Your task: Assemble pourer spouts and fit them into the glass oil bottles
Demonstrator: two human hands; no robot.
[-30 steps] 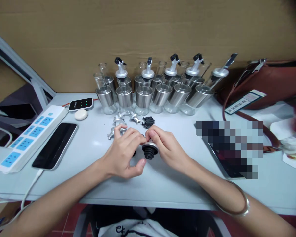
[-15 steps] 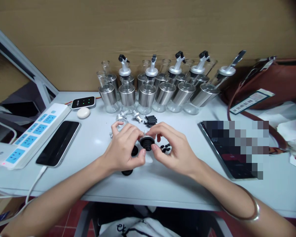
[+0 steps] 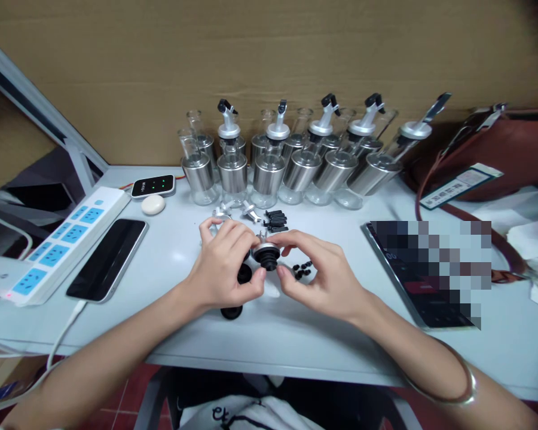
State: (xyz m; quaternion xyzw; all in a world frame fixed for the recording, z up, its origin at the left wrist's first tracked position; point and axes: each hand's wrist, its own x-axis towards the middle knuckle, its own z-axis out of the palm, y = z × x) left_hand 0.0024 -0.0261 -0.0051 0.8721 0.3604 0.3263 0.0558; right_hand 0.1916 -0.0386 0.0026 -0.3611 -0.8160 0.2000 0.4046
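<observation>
Between both hands, just over the table, is a bottle pourer (image 3: 268, 257) with a silver collar and a black ribbed stopper pointing toward me. My left hand (image 3: 224, 263) pinches its left side, thumb low and fingers over the top. My right hand (image 3: 320, 275) holds the right side between thumb and fingers. Black stoppers (image 3: 232, 312) lie under and beside the left hand, partly hidden by it. Beyond the hands are silver spout parts (image 3: 251, 212) and several slim black pieces (image 3: 275, 220). Small black caps (image 3: 302, 270) are scattered by my right fingers.
Glass bottles with steel sleeves (image 3: 269, 173) stand in rows at the back, several topped with pourers. A power strip (image 3: 72, 239), a phone (image 3: 110, 260) and a white oval case (image 3: 153, 205) are at left. A tablet (image 3: 403, 269) and brown bag (image 3: 515, 149) are at right.
The pourer has tilted slightly, so more of its silver top shows. Both hands keep hold of it, with the right fingers shifted a little. The whole view has moved slightly.
</observation>
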